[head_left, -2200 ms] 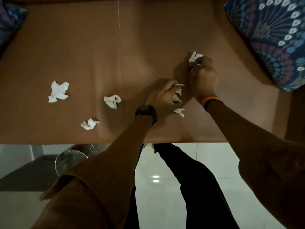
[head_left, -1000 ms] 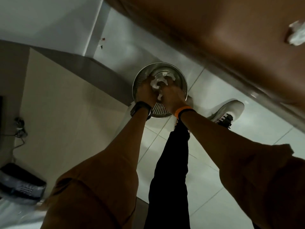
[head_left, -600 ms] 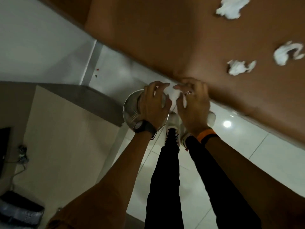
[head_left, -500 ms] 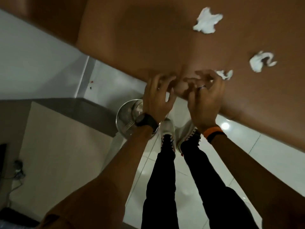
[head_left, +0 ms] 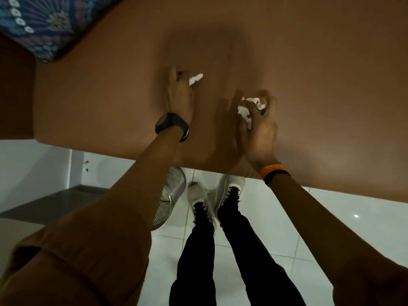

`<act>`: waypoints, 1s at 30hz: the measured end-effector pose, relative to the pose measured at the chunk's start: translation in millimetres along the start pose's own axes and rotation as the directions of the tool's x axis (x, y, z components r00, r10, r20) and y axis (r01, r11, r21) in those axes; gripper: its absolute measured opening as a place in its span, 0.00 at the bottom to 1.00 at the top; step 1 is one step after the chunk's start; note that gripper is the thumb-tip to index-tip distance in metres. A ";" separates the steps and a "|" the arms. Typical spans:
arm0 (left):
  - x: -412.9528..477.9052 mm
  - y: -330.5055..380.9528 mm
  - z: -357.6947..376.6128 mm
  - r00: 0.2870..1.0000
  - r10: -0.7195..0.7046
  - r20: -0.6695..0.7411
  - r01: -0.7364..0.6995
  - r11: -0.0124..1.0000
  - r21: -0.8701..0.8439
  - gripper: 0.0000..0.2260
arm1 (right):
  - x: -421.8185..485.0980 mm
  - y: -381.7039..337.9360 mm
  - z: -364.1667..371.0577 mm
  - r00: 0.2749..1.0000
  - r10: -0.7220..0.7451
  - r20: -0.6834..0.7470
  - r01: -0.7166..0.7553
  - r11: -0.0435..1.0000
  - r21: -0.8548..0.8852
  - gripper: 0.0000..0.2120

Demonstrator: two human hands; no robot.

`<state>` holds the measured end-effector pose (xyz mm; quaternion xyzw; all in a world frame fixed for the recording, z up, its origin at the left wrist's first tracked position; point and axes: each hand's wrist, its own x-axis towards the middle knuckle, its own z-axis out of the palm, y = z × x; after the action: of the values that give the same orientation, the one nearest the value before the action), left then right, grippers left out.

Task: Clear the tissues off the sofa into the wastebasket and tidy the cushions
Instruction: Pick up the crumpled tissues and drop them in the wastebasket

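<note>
Both hands are over the brown sofa seat point(head_left: 309, 62). My left hand point(head_left: 179, 93) reaches onto the seat and its fingers pinch a small white crumpled tissue point(head_left: 195, 79). My right hand point(head_left: 258, 122) is closed around white crumpled tissue point(head_left: 250, 107), which shows between its fingers. The metal mesh wastebasket point(head_left: 171, 195) stands on the floor below the sofa's front edge, partly hidden behind my left forearm. A blue patterned cushion point(head_left: 42, 23) lies at the seat's top left corner.
White tiled floor point(head_left: 331, 228) runs in front of the sofa, where my legs and white shoes point(head_left: 199, 196) stand right beside the wastebasket. A grey strip of floor point(head_left: 55, 202) lies at the left.
Both hands left the wastebasket, where they dropped tissues, and moved up onto the sofa seat. Each hand has now closed on tissue. The view swung back toward the sofa.
</note>
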<state>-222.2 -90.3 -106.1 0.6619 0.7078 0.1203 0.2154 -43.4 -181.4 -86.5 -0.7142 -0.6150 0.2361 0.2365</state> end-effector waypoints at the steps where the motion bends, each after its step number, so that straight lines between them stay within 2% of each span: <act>1: 0.3 1.8 4.6 0.999 0.011 -0.033 -0.013 0.999 -0.043 0.12 | 5.1 7.9 1.2 1.000 0.013 -0.013 -0.013 1.000 -0.016 0.16; 4: -13.3 17.2 9.9 0.997 -0.020 -0.070 0.010 0.989 -0.146 0.09 | 21.2 16.2 -0.8 0.997 0.078 -0.002 -0.078 0.997 -0.018 0.13; 7: -31.9 11.4 7.2 0.996 -0.039 -0.078 0.019 0.972 -0.236 0.06 | 19.4 1.5 5.1 0.999 0.036 0.031 -0.036 0.999 -0.010 0.07; 9: -54.1 2.0 -1.8 0.989 -0.104 -0.102 0.069 0.951 -0.303 0.06 | 12.5 -15.8 11.1 0.997 -0.002 0.081 0.001 1.000 0.018 0.05; 13: -117.4 -41.2 -18.9 0.964 -0.230 -0.134 0.193 0.950 -0.244 0.06 | -29.7 -60.7 42.0 0.961 -0.101 0.257 0.093 0.995 0.042 0.07; 15: -154.6 -72.9 -27.3 0.925 -0.353 -0.138 0.321 0.924 -0.209 0.06 | -60.9 -82.9 68.9 0.917 -0.190 0.351 0.177 0.982 0.068 0.06; 19: -224.4 -135.0 -32.4 0.833 -0.552 0.042 0.531 0.776 -0.340 0.06 | -127.5 -109.3 131.8 0.810 -0.307 0.499 0.294 0.950 0.108 0.06; 22: -260.4 -177.2 -18.8 0.765 -0.639 0.079 0.616 0.690 -0.381 0.11 | -168.7 -118.7 176.1 0.712 -0.314 0.629 0.347 0.935 0.074 0.06; 23: -268.6 -190.0 -12.9 0.736 -0.670 0.096 0.655 0.670 -0.350 0.10 | -179.9 -117.2 193.8 0.681 -0.300 0.668 0.359 0.932 0.053 0.06; 24: -274.0 -202.6 -6.7 0.711 -0.694 0.117 0.689 0.653 -0.315 0.09 | -188.6 -114.6 210.9 0.658 -0.296 0.692 0.374 0.926 0.041 0.06; 27: -282.2 -234.4 16.4 0.669 -0.712 0.215 0.742 0.623 -0.247 0.15 | -204.9 -101.1 258.2 0.585 -0.292 0.756 0.437 0.900 0.009 0.09; 30: -289.0 -262.2 42.9 0.687 -0.671 0.279 0.727 0.637 -0.258 0.23 | -213.4 -88.4 296.1 0.542 -0.252 0.802 0.491 0.869 -0.059 0.15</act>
<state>-425.4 -405.8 -221.1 0.2936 0.8562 0.0978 0.4137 -325.3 -367.0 -251.0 -0.4193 -0.8204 0.3736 -0.1073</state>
